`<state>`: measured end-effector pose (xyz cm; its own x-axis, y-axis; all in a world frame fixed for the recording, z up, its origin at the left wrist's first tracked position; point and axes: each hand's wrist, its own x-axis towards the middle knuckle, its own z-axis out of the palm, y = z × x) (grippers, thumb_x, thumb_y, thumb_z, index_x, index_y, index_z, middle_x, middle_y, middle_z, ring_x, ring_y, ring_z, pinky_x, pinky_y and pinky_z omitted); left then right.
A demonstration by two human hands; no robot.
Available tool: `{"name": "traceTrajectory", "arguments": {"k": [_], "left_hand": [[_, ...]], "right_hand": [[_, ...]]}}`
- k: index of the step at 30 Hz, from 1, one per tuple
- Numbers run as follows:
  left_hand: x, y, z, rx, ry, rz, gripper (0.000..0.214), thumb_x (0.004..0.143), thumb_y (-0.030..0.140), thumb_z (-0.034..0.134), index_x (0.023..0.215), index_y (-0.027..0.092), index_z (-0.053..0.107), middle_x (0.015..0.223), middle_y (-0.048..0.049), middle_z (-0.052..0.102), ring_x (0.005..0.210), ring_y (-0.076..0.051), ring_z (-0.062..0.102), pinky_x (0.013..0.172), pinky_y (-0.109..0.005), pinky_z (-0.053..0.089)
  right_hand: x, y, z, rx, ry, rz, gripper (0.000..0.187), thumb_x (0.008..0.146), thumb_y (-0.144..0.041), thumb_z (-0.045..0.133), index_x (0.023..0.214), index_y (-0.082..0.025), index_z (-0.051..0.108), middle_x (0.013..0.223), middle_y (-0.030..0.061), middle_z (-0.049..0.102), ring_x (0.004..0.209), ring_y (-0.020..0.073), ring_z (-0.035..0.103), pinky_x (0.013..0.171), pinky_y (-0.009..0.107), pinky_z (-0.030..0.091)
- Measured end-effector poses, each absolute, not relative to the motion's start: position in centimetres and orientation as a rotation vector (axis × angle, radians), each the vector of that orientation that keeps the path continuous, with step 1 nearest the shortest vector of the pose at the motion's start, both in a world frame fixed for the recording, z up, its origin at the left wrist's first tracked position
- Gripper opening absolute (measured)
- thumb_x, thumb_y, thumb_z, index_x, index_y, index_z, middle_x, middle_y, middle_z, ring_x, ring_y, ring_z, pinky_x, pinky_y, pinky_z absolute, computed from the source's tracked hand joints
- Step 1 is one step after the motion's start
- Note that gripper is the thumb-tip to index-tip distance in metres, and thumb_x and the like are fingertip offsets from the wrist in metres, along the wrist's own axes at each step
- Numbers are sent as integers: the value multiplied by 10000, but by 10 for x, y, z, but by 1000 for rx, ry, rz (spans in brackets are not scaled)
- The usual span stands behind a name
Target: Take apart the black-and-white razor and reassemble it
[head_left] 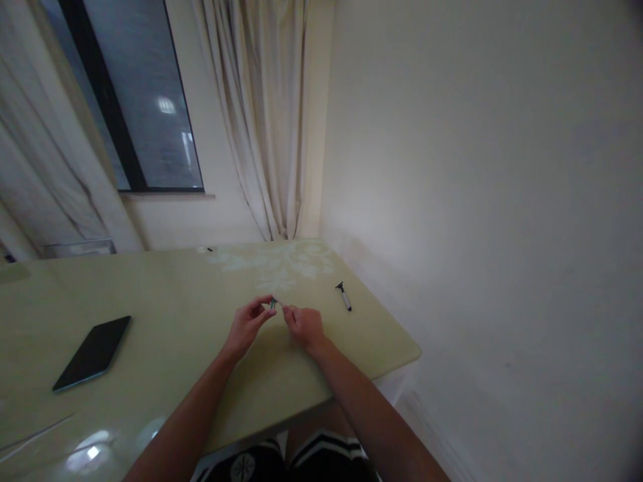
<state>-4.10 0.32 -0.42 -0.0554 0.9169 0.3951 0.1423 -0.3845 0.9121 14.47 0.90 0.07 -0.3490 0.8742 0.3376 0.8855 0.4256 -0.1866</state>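
Note:
Above the table [191,321], my left hand [247,326] pinches a small green and dark piece [273,304] between thumb and fingertips. The piece is too small to name for certain. My right hand [304,325] is closed in a fist right beside it, thumb on top. A thin, pale tip [280,304] sticks out of that fist toward the green piece; the rest is hidden by the fingers. To the right of my hands lies a razor [344,296] with a dark head and a grey and black handle.
A dark tablet-like slab [93,353] lies on the table at left. Near the far edge is a tiny black object [209,250]. A white wall [477,234] runs along the right side. Behind the table hang curtains [266,120] beside a window [145,94].

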Motion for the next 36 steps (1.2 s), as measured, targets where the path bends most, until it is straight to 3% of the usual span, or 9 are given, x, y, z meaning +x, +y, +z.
{"name": "traceTrajectory", "arguments": {"k": [16,25,36], "left_hand": [[-41,3,-4,1536,1150,1522,535,746,512,813,1170,187,782,685,8,613,650,-150,541,601,-256,438],[-40,1,-2,1490,1200,1528,553,752,498,812,1193,167,768,597,64,461,564,-107,387,532,-234,313],[-41,4,-5,1499,1208,1520,573,737,528,806,1179,166,773,604,58,464,573,-111,391,541,-235,317]], "right_hand": [[146,10,0,-1518,-2282,-38,570,1111,-501,264,983,-239,754,846,60,791,754,174,720,609,256,307],[142,10,-1,-1574,-2238,-13,593,1115,-489,241,989,-229,758,854,73,791,754,180,726,612,256,318],[142,10,-3,-1493,-2293,-28,577,1104,-513,269,990,-229,758,853,71,792,764,186,732,626,247,356]]}}
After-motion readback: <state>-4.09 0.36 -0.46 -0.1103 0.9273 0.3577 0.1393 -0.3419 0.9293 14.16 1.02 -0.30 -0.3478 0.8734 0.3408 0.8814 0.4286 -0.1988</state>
